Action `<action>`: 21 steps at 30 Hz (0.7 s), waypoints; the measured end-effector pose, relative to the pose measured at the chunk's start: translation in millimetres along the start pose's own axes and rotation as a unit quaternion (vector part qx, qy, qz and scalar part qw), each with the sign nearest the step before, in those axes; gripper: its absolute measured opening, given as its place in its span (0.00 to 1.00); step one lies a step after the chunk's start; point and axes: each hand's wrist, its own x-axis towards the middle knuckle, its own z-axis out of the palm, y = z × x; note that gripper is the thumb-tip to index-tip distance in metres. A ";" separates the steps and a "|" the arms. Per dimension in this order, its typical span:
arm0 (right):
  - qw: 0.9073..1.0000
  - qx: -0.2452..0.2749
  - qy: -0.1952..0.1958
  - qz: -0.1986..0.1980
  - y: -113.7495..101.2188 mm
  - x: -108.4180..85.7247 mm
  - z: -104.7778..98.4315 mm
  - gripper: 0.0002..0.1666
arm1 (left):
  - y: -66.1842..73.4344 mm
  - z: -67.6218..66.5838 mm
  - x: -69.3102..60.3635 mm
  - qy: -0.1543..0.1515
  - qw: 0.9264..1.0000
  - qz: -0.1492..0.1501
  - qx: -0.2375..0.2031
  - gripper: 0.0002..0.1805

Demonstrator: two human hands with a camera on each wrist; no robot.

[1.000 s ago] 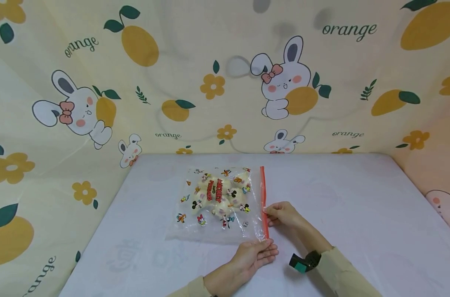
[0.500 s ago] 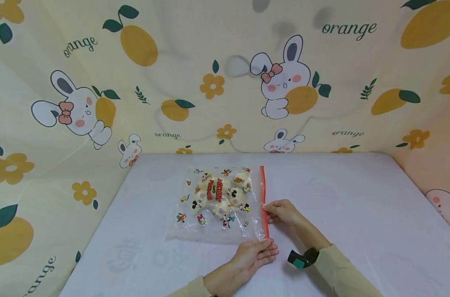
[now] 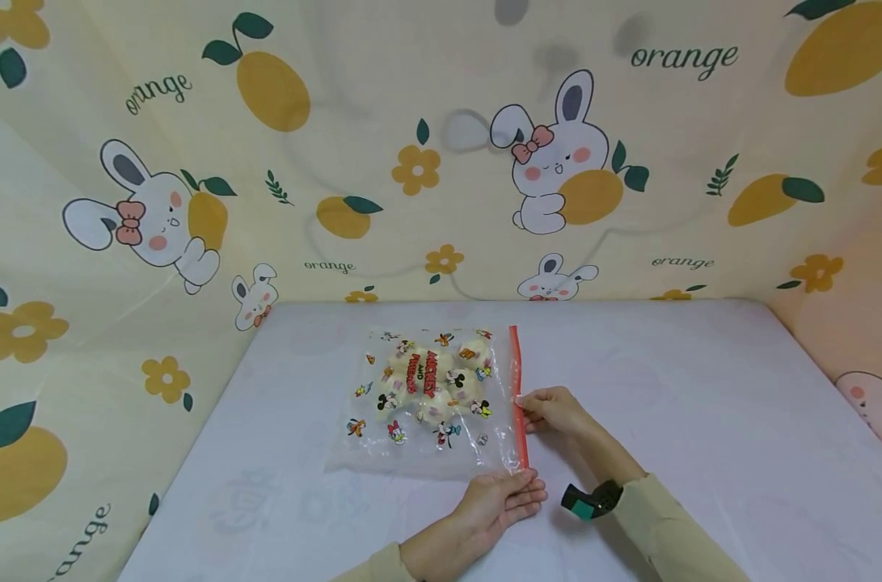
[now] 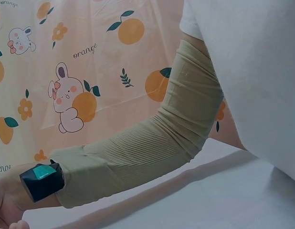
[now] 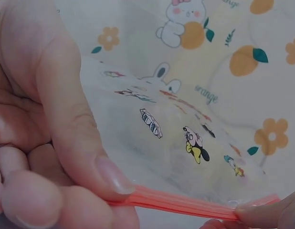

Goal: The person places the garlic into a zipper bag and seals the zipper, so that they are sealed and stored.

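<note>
A clear zip bag (image 3: 364, 449) lies on the table with cartoon figures, red "Mickey and Friends" lettering and a red zip edge. Several pale rounded things (image 3: 435, 406) show through it; I cannot tell their kind. My left hand (image 3: 490, 505) pinches the near end of the red zip strip (image 3: 522, 453), its other fingers stretched out. Farther along the strip, my right hand (image 3: 560, 416) pinches the zip between thumb and fingers. Up close in the right wrist view, my left hand (image 5: 57, 109) holds the strip at left and my right hand (image 5: 271, 214) at right.
The bag rests on a white-covered table (image 3: 666, 388). Behind it hangs a cream backdrop (image 3: 382, 89) printed with rabbits and oranges. A black wrist camera (image 3: 592, 499) with a green patch is strapped under my right wrist, beside a beige sleeve (image 3: 673, 529).
My right hand has slid slightly away from me along the red zip strip, toward its far end. My left hand and the bag stay almost in place.
</note>
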 end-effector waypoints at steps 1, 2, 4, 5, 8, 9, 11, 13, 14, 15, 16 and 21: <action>1.000 0.000 0.000 -0.002 -0.1 -0.2 0.1 0.19 | 0.2 -0.3 0.0 -0.001 1.000 -0.002 0.000 0.17; 1.000 0.000 0.001 -0.002 -0.4 -0.3 0.2 0.19 | 0.4 -0.4 0.0 -0.001 1.000 -0.003 0.000 0.18; 1.000 0.000 0.001 -0.002 -0.7 -0.2 0.4 0.20 | 0.6 -0.4 0.0 -0.001 1.000 -0.004 0.000 0.18; 1.000 -0.001 0.002 -0.002 -1.1 -0.4 0.5 0.20 | 0.9 -0.3 0.0 0.000 1.000 -0.004 0.000 0.18; 1.000 0.000 0.008 0.002 -1.7 0.5 0.6 0.20 | 1.3 0.0 -0.2 0.000 1.000 -0.005 0.000 0.18; 1.000 -0.002 0.008 0.002 -1.9 0.7 0.6 0.20 | 1.2 0.0 -0.2 0.000 1.000 -0.005 0.000 0.18; 1.000 -0.004 0.010 0.003 -2.1 1.1 0.6 0.20 | 1.3 0.0 -0.6 0.000 1.000 -0.005 0.000 0.18; 1.000 -0.006 0.010 0.004 -2.2 1.7 0.5 0.20 | 1.4 -0.1 -0.8 0.000 1.000 -0.006 -0.001 0.17; 1.000 -0.006 0.010 0.003 -2.4 1.8 0.4 0.20 | 1.3 -0.2 -0.8 0.000 1.000 -0.007 -0.001 0.17; 1.000 -0.007 0.009 0.003 -2.5 1.8 0.3 0.20 | 1.4 -0.1 -0.9 0.000 1.000 -0.007 -0.001 0.17; 1.000 -0.004 0.011 0.004 -2.6 2.0 0.3 0.20 | 1.5 0.0 -0.8 0.001 1.000 -0.008 -0.002 0.17; 1.000 0.006 0.008 0.003 -3.2 3.2 0.2 0.20 | 0.7 0.9 0.4 0.000 1.000 -0.003 0.001 0.17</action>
